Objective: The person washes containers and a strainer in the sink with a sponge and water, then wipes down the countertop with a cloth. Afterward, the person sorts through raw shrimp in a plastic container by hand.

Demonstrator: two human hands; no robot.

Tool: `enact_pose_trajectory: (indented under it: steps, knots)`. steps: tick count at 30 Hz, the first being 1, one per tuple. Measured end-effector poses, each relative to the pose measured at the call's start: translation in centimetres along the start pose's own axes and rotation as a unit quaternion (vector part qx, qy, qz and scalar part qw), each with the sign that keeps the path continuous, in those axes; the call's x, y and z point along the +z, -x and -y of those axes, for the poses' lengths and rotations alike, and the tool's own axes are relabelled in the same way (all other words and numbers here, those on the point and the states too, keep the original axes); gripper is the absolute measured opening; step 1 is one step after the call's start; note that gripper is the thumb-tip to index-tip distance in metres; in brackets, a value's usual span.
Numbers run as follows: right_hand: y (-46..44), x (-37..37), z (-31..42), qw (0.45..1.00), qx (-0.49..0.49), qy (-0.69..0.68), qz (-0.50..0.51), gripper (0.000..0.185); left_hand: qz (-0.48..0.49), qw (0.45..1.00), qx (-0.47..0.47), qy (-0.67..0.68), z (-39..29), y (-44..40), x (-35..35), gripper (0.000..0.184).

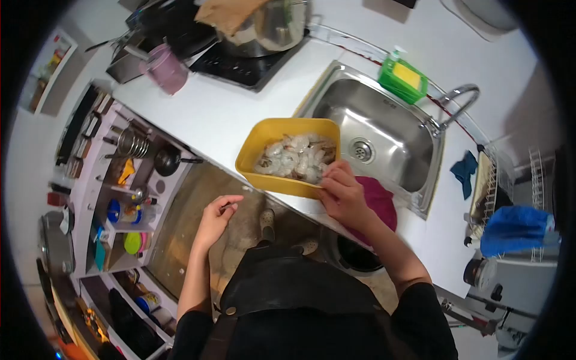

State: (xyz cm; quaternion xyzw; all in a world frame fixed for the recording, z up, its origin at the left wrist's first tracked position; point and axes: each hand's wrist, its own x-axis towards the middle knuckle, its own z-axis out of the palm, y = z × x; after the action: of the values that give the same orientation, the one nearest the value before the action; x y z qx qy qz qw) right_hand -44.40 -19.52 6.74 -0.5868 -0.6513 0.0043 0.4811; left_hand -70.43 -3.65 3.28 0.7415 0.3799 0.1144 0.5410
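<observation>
A yellow plastic container (255, 133) sits at the counter's front edge, just left of the sink. Raw, greyish shrimp (297, 157) fill much of it. My right hand (343, 195) grips its near right corner, fingers over the rim and partly hidden by the wall. My left hand (217, 219) hovers in front of the counter, below and left of the container, touching nothing. Its fingers are apart and hold nothing. A magenta cloth (379, 204) hangs over the counter edge beside my right wrist.
The steel sink (384, 129) with its curved faucet (462, 96) lies right of the container. A green holder (405, 87) with a yellow sponge stands behind it. At the back are a black cooktop (237, 69), a large pot (282, 30) and a pink pitcher (165, 71).
</observation>
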Motion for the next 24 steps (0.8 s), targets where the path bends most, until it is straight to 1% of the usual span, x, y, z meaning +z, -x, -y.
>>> enact_pose_trajectory:
  steps: [2, 5, 6, 9, 11, 12, 13, 14, 15, 16, 18, 19, 20, 21, 23, 24]
  knots:
    - [-0.3, 3.4, -1.2, 0.998, -0.039, -0.002, 0.041, 0.016, -0.042, 0.999, 0.014, -0.016, 2.8, 0.9, -0.5, 0.023]
    - [-0.6, 6.9, -2.7, 0.999, -0.04, 0.013, 0.031, 0.015, -0.031, 0.995, -0.092, -0.033, 4.3, 2.0, -1.9, 0.022]
    - [-0.9, 7.4, -2.7, 0.998, -0.026, 0.028, 0.05, 0.015, -0.03, 0.997, -0.069, -0.026, 4.8, 1.9, -2.4, 0.022]
    - [-0.8, 7.4, -1.4, 0.998, 0.049, 0.043, -0.025, 0.017, -0.083, 0.996, -0.013, 0.036, 5.3, 0.1, -4.0, 0.023]
    - [-1.5, 6.8, -1.1, 0.97, 0.163, 0.07, -0.164, 0.017, -0.139, 0.989, 0.04, -0.005, 3.2, -2.4, -5.7, 0.026]
    - [-1.7, 7.1, -1.4, 0.943, 0.273, -0.014, -0.191, 0.018, -0.167, 0.984, 0.058, -0.019, 1.9, -3.8, -6.4, 0.028]
    - [-1.8, 7.4, -2.1, 0.895, 0.377, -0.096, -0.217, 0.02, -0.155, 0.986, 0.059, -0.002, 1.1, -5.7, -6.9, 0.033]
    - [-1.8, 7.6, -2.5, 0.83, 0.471, -0.175, -0.243, 0.022, -0.153, 0.985, 0.051, 0.059, -0.1, -7.3, -6.6, 0.035]
    - [-2.0, 7.8, -2.6, 0.791, 0.537, -0.24, -0.165, 0.03, -0.098, 0.994, 0.031, 0.024, -0.7, -9.2, -6.9, 0.041]
    - [-2.0, 8.6, -2.3, 0.796, 0.542, -0.219, -0.155, 0.029, -0.066, 0.998, -0.001, -0.02, -1.5, -10.5, -6.5, 0.032]
    - [-2.3, 9.8, -1.7, 0.82, 0.534, -0.158, -0.137, 0.027, -0.054, 0.983, 0.08, -0.154, -1.6, -12.7, -6.0, 0.024]
    - [-2.4, 9.9, -1.5, 0.835, 0.522, -0.117, -0.129, 0.025, -0.051, 0.966, 0.124, -0.22, -2.1, -13.3, -5.8, 0.021]
    - [-1.2, 10.1, -3.1, 0.878, 0.464, 0.012, -0.117, 0.02, -0.059, 0.966, 0.16, -0.192, -2.6, -13.8, -5.7, 0.02]
    - [-0.7, 9.5, -2.5, 0.887, 0.431, -0.016, -0.167, 0.018, -0.021, 0.971, 0.152, -0.183, -4.4, -13.5, -6.3, 0.018]
    - [-0.9, 7.3, -0.5, 0.897, 0.352, -0.071, -0.256, 0.013, 0.019, 0.978, 0.169, -0.117, -6.9, -13.8, -6.3, 0.018]
    - [-1.6, 6.0, 1.1, 0.821, 0.369, -0.277, -0.336, 0.005, 0.044, 0.979, 0.172, -0.097, -9.5, -12.8, -6.3, 0.018]
